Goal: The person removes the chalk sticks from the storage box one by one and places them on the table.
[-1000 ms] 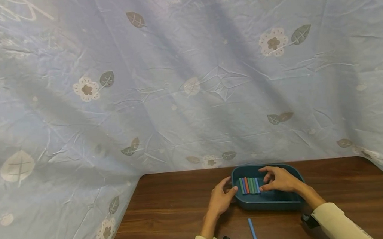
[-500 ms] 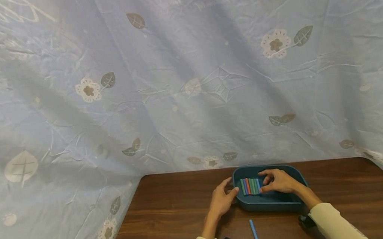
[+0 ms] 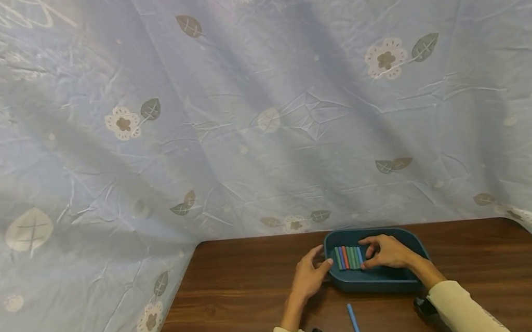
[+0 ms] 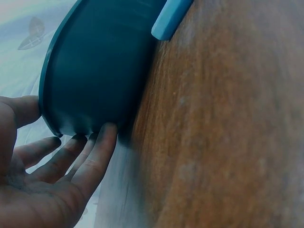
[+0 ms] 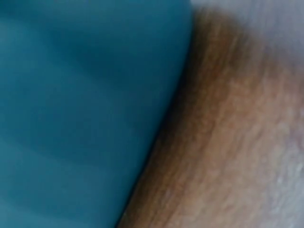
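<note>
Sitting at a dark wooden table (image 3: 239,303), a person works with both hands at a teal plastic tray (image 3: 378,278) that stands near the table's far edge. Inside the tray, toward its left end, a row of short coloured sticks (image 3: 349,257) lies side by side, in blue, red and green; they look like chalk or crayons, though the view is too small to be sure which.

The left hand (image 3: 310,276) rests against the tray's left outer wall. From the left wrist view, its fingers (image 4: 71,156) are straight and slightly spread, their tips touching the tray's lower edge, with the thumb up near the rim.

The right hand (image 3: 387,251) reaches over the tray from the right, its fingers bent and lying on the right end of the row of sticks. Whether they pinch a stick or only press on the row cannot be told. The right wrist view shows only a blurred teal wall and a strip of table.

One loose blue stick (image 3: 354,329) lies on the table nearer the person, apart from the tray. Both arms wear cream sleeves (image 3: 460,312). Behind the table hangs a pale blue cloth (image 3: 243,110) printed with flowers and leaves.
</note>
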Motion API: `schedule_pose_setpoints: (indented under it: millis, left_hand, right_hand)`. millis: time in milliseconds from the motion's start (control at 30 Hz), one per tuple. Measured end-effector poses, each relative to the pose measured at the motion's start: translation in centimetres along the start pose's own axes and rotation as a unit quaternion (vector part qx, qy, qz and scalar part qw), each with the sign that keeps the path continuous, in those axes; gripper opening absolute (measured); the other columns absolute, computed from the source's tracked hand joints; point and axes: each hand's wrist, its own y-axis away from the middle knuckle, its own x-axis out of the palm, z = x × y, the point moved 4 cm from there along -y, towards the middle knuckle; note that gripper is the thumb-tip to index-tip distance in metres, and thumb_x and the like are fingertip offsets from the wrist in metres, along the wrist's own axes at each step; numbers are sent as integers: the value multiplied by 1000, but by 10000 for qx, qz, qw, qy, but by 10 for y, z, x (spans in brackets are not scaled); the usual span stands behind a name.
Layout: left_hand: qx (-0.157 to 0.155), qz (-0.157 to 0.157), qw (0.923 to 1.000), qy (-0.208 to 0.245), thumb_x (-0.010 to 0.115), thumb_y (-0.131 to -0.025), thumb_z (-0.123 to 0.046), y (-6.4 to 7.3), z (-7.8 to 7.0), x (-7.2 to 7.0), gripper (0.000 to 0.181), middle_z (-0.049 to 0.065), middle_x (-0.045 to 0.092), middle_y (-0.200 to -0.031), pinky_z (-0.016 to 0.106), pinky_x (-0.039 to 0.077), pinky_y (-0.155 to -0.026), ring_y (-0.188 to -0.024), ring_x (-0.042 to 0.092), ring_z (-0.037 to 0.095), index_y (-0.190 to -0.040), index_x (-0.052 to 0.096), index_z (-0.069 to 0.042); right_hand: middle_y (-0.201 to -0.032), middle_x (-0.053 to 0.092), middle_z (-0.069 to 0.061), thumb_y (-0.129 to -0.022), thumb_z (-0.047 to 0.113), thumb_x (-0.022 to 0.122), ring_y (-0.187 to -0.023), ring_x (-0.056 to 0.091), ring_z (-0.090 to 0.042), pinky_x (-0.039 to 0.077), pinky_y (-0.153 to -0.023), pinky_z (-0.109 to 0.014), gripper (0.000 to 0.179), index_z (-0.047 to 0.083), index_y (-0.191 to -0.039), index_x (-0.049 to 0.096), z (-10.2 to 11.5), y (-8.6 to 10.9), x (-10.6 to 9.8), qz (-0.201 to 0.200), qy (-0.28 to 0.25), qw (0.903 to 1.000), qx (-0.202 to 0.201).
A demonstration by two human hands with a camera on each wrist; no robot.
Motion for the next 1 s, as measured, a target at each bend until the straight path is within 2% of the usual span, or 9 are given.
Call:
schedule_pose_setpoints:
  millis: [300, 767, 1000]
  left_hand:
    - [91, 60, 9999, -67, 71, -104, -14, 0, -1, -1, 54, 35, 66, -135, 41, 71, -77, -109, 77, 29, -151, 54, 7]
    - [40, 48, 9999, -113, 70, -104, -15, 1, 4, -1, 53, 33, 67, -135, 36, 70, -77, -109, 77, 28, -151, 55, 5]
    - [43, 24, 10000, 27, 70, -104, -14, 1, 4, -1, 52, 33, 68, -133, 43, 71, -77, -108, 77, 35, -150, 56, 5]
  right_hand:
    - [-93, 71, 1, -77, 33, 96, -84, 62, -15, 51, -71, -28, 82, -5, -142, 64, 4, 1, 1, 30, 110, 9999, 54]
    - [-92, 69, 1, -74, 28, 97, -81, 60, -16, 50, -69, -27, 81, -4, -140, 65, 4, 0, 4, 81, 274, 9995, 112]
    - [-91, 69, 1, -73, 28, 98, -81, 60, -15, 51, -71, -29, 78, -4, -137, 67, 6, 0, 3, 76, 350, 9993, 114]
